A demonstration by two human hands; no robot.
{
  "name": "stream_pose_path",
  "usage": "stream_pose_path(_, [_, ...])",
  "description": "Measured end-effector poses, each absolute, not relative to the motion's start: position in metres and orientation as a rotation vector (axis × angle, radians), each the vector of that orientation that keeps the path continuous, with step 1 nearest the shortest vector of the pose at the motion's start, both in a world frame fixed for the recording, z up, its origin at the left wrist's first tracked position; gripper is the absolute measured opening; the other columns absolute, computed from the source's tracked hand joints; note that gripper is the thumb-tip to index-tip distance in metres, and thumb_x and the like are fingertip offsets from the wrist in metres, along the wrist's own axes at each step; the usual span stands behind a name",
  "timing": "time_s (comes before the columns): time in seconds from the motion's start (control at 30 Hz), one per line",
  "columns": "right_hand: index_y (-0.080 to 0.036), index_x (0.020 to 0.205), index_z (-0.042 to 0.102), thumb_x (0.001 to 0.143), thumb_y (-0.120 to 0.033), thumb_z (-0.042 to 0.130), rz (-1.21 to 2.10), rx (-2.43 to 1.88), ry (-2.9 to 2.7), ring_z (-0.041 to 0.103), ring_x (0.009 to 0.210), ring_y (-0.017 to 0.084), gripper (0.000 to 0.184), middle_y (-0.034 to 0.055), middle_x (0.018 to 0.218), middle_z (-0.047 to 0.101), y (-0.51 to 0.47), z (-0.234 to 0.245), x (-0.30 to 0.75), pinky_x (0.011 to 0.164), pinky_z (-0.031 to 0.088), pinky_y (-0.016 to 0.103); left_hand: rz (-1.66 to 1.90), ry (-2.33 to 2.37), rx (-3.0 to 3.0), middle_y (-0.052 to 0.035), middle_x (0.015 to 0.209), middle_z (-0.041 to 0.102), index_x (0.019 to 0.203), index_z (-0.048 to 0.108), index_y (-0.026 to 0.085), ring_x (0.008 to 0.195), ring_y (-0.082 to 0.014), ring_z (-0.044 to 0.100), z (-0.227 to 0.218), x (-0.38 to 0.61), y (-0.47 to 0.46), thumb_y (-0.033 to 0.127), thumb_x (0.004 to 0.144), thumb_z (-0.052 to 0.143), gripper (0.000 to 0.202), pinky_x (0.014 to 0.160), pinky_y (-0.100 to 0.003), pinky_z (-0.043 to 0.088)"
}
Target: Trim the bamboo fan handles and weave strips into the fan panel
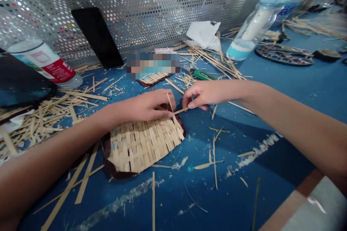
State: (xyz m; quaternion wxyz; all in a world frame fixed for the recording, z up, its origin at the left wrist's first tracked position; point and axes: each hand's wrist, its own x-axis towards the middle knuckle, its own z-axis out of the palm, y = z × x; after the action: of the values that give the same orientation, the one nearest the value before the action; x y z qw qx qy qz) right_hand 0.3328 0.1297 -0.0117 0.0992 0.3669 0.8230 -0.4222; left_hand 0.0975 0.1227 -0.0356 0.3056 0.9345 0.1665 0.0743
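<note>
A woven panel of pale bamboo strips [143, 142] with a dark brown edging lies on the blue table in front of me. My left hand [158, 104] rests over its upper edge, thumb and fingers closed near the right corner, where a thin strip end sticks up. Just to the right, my right hand [199, 95] pinches a narrow bamboo strip [181, 110] that runs to that corner. The left fingertips are partly hidden, so what they grip, the panel's edge or a strip, is hard to tell.
Loose bamboo strips [40, 122] are heaped at left and scattered around. A phone [99, 38] leans on the perforated metal screen [151, 11]. Behind my hands lie a green-handled tool [204, 75] and a smaller woven piece [154, 78]. Bottles [241, 48] and a paint palette [284, 56] stand right.
</note>
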Motion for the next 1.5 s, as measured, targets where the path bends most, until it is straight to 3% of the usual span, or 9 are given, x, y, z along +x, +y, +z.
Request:
stream_pose_path(0.17, [-0.018,0.096,0.066,0.080,-0.021,0.053,-1.205,1.161,2.487,0.055,0.065,0.014,0.020,0.0020,0.079,0.064,0.121,-0.014,0.331,0.058,0.038,0.028,0.162,0.526,2.385,-0.0041,0.097,0.054,0.091,0.060,0.018,0.088,-0.0168,0.054,-0.034,0.097,0.124,0.033,0.090,0.058,0.015,0.079,-0.029,0.043])
stream_pose_path(0.33, [-0.021,0.095,0.060,0.086,-0.028,0.051,-0.575,1.210,2.685,0.051,0.068,0.016,0.014,0.0045,0.084,0.063,0.093,-0.008,0.331,0.056,0.031,0.030,0.150,0.526,2.344,-0.0047,0.096,0.054,0.090,0.060,0.017,0.088,-0.0177,0.053,-0.031,0.098,0.125,0.029,0.092,0.052,0.014,0.079,-0.031,0.043])
stream_pose_path(0.43, [-0.020,0.090,0.056,0.088,-0.024,0.049,-0.400,1.063,2.796,0.051,0.073,0.017,0.009,0.0057,0.087,0.061,0.083,-0.007,0.328,0.059,0.031,0.030,0.141,0.537,2.364,-0.0039,0.095,0.053,0.092,0.059,0.017,0.087,-0.0177,0.052,-0.030,0.098,0.124,0.024,0.090,0.054,0.009,0.079,-0.031,0.043])
stream_pose_path(0.7, [-0.019,0.083,0.054,0.087,-0.015,0.047,-0.552,1.016,2.839,0.051,0.078,0.017,0.009,0.0042,0.087,0.059,0.092,-0.010,0.321,0.063,0.032,0.030,0.117,0.564,2.318,-0.0047,0.098,0.053,0.093,0.059,0.017,0.091,-0.0189,0.053,-0.030,0.097,0.124,0.023,0.087,0.053,0.009,0.083,-0.032,0.044])
stream_pose_path(0.93, [-0.017,0.087,0.057,0.089,-0.017,0.048,-0.197,1.088,2.866,0.053,0.070,0.017,0.009,0.0061,0.086,0.061,0.079,-0.020,0.313,0.057,0.026,0.031,0.126,0.514,2.417,-0.0054,0.093,0.052,0.087,0.055,0.017,0.086,-0.0195,0.049,-0.028,0.098,0.121,0.022,0.085,0.051,0.007,0.079,-0.034,0.042])
stream_pose_path(1.13, [-0.017,0.086,0.057,0.090,-0.016,0.047,-0.169,1.111,2.890,0.054,0.073,0.018,0.010,0.0068,0.086,0.062,0.074,-0.023,0.315,0.059,0.026,0.032,0.132,0.523,2.420,-0.0045,0.092,0.050,0.088,0.053,0.016,0.084,-0.0185,0.048,-0.028,0.098,0.120,0.016,0.081,0.051,0.007,0.076,-0.032,0.040])
stream_pose_path(1.33, [-0.018,0.087,0.057,0.091,-0.022,0.049,-0.322,1.201,2.883,0.053,0.082,0.019,0.010,0.0071,0.093,0.061,0.076,-0.012,0.317,0.067,0.032,0.032,0.258,0.463,2.346,-0.0042,0.091,0.050,0.080,0.055,0.016,0.086,-0.0185,0.049,-0.031,0.093,0.118,0.011,0.080,0.046,0.011,0.080,-0.032,0.041])
stream_pose_path(1.5, [-0.019,0.086,0.057,0.091,-0.024,0.050,-0.510,1.138,2.810,0.053,0.078,0.017,0.010,0.0053,0.092,0.060,0.082,-0.011,0.321,0.063,0.032,0.030,0.305,0.446,2.448,-0.0045,0.092,0.053,0.083,0.060,0.017,0.088,-0.0193,0.051,-0.034,0.094,0.115,0.005,0.076,0.046,0.019,0.079,-0.032,0.041])
